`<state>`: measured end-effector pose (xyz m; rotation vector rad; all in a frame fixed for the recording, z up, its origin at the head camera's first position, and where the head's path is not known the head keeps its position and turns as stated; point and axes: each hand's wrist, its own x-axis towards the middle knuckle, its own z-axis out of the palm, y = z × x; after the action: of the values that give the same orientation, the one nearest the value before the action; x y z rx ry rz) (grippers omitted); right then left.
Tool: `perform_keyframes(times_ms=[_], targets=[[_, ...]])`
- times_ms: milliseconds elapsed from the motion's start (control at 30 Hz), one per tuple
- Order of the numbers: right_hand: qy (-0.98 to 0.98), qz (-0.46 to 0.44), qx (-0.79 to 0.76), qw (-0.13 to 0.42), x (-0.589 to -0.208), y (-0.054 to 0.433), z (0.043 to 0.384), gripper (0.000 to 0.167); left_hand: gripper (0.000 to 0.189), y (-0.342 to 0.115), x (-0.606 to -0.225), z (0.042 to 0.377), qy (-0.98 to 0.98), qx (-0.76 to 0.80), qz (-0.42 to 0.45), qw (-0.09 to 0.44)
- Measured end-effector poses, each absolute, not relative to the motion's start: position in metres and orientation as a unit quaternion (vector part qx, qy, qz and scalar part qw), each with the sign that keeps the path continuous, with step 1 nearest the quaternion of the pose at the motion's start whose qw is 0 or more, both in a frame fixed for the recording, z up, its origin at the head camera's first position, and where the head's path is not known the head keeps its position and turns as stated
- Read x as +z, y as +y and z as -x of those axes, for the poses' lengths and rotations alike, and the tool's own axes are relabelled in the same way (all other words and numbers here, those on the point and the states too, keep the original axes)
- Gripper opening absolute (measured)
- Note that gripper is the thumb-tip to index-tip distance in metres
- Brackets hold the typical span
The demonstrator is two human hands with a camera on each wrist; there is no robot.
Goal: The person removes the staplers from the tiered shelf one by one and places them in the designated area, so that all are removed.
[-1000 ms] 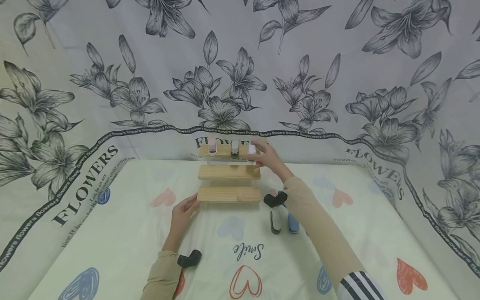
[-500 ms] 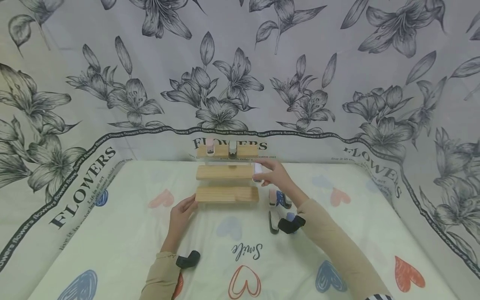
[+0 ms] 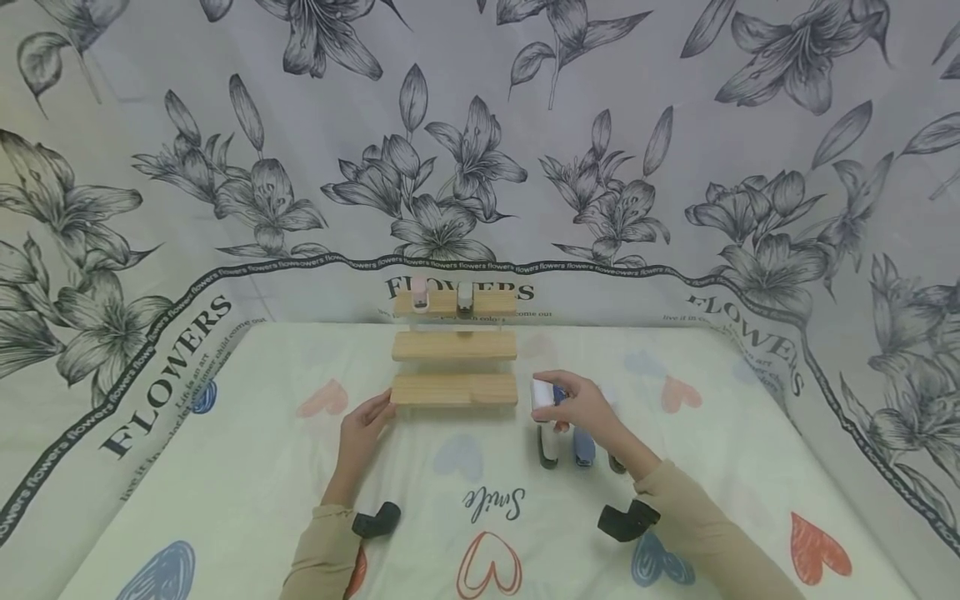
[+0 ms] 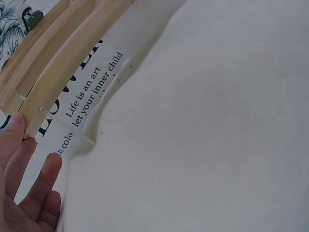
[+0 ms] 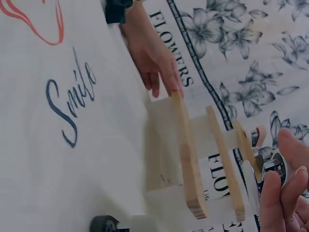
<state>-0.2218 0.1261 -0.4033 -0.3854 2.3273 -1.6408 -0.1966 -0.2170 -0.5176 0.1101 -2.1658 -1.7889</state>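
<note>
In the head view my right hand [image 3: 588,410] holds a small white stapler [image 3: 542,395] between thumb and fingers, above a group of other staplers. The right wrist view shows the metal and dark end of this stapler [image 5: 276,166]. My left hand [image 3: 365,429] pinches the left end of the lowest board of a three-tier wooden rack [image 3: 453,389], thumb on top and a finger beneath. A pink stapler [image 3: 420,294] and a grey-white stapler [image 3: 465,297] stand on the top board. The middle and lowest boards are bare.
Right of the rack, a white-topped stapler [image 3: 548,447] and a blue stapler [image 3: 583,447] lie on the heart-print cloth [image 3: 315,467]; others are partly hidden by my right hand. A flower-print curtain [image 3: 480,208] hangs behind the rack.
My right hand has taken the white stapler off the right end of the top board and carried it down, right and nearer me. My left hand stays at the rack.
</note>
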Motion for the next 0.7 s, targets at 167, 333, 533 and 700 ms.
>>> perform_keyframes(times_ms=[167,333,533,700], targets=[[0.786,0.140,-0.584,0.148,-0.426,0.133,0.208,0.065,0.042,-0.216,-0.521,0.197,-0.759,-0.628,-0.037,0.168],[0.779,0.128,-0.593,0.156,-0.440,0.133,0.196,0.062,0.041,-0.216,-0.522,0.198,-0.761,-0.627,-0.043,0.160],[0.794,0.136,-0.573,0.153,-0.455,0.135,0.175,0.058,0.042,-0.215,-0.520,0.195,-0.763,-0.626,-0.050,0.153],[0.778,0.163,-0.585,0.159,-0.448,0.138,0.151,0.057,0.042,-0.216,-0.518,0.195,-0.761,-0.628,-0.043,0.157]])
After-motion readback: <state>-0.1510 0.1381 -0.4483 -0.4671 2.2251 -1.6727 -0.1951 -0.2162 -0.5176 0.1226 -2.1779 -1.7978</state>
